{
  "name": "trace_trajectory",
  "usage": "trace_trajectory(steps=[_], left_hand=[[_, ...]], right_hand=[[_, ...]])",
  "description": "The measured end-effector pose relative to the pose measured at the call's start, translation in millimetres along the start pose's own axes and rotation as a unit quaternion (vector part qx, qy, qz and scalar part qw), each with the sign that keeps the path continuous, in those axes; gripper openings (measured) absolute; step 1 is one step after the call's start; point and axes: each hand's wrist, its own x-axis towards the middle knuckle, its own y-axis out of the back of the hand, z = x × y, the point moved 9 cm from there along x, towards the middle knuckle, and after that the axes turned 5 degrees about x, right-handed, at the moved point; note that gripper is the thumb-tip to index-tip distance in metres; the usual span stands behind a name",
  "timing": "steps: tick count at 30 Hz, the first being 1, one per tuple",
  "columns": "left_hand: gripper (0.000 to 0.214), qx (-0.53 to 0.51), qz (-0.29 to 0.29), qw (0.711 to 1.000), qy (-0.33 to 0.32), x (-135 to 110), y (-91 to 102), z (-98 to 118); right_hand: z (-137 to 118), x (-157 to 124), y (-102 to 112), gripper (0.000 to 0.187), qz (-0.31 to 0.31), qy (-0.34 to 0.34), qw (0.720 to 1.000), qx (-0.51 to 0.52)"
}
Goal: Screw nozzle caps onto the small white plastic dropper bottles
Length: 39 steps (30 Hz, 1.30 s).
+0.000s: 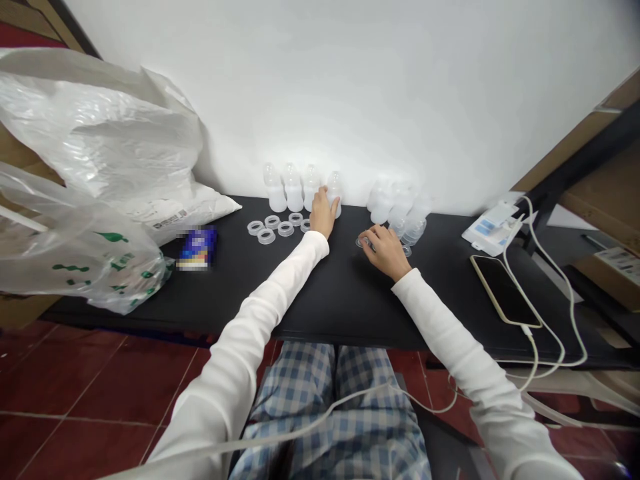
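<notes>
My left hand (323, 213) reaches to the back of the black table (320, 293) and wraps round the rightmost translucent bottle (335, 188) in an upright row of several bottles (293, 187) against the white wall. My right hand (386, 248) rests on the tabletop with fingers curled over a small clear ring (362, 243). Just behind it lies a cluster of more translucent bottles (400, 207), some tipped over. Several clear plastic rings (273, 228) lie in front of the upright row, left of my left hand.
Large plastic bags (95, 180) crowd the table's left end, with a small blue packet (198, 248) beside them. A phone (504, 291) on a white charging cable and a white box (493, 228) lie at the right. Red floor tiles show below.
</notes>
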Motion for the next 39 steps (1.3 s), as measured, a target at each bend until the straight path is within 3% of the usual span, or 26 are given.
trace_trajectory(steps=[4, 8, 14, 18, 22, 25, 28, 32, 35, 39], left_hand=[[0.023, 0.001, -0.006, 0.999, 0.045, 7.0, -1.0, -1.6], [0.023, 0.041, 0.000, 0.998, 0.057, 0.7, 12.7, 3.3], [0.030, 0.241, -0.076, 0.968, -0.009, -45.1, 39.6, 10.5], [0.038, 0.262, -0.131, 0.956, -0.017, -64.8, 43.4, -0.5], [0.026, 0.139, -0.197, 0.970, -0.040, -64.6, 27.9, 0.9], [0.021, -0.089, -0.228, 0.969, 0.011, -65.0, 15.6, 2.2], [0.030, -0.314, -0.250, 0.905, 0.137, -72.9, 0.6, -6.9], [0.036, -0.446, -0.273, 0.821, 0.228, -83.8, -12.1, -11.7], [0.029, -0.474, -0.279, 0.797, 0.250, -87.9, -15.1, -11.0], [0.027, -0.482, -0.294, 0.795, 0.221, -90.5, -15.7, -0.8]], right_hand=[[2.4, -1.1, -0.2, 0.022, 0.014, -0.006, 1.000, -0.001], [3.0, -1.9, 0.0, 0.022, 0.026, -0.006, 1.000, -0.001], [2.8, -3.0, 1.9, 0.019, 0.046, -0.021, 0.999, 0.003], [3.9, -3.5, 0.4, 0.019, 0.053, -0.033, 0.997, 0.035], [8.0, -3.8, -0.2, 0.020, 0.079, -0.056, 0.986, 0.134], [9.7, -4.0, 3.2, 0.020, 0.115, -0.064, 0.963, 0.236], [9.2, -4.4, 8.8, 0.018, 0.146, -0.065, 0.936, 0.315], [9.1, -5.5, 11.7, 0.018, 0.159, -0.084, 0.909, 0.375], [10.4, -5.8, 8.8, 0.020, 0.152, -0.103, 0.904, 0.386], [15.2, -6.0, 4.4, 0.019, 0.153, -0.113, 0.911, 0.366]])
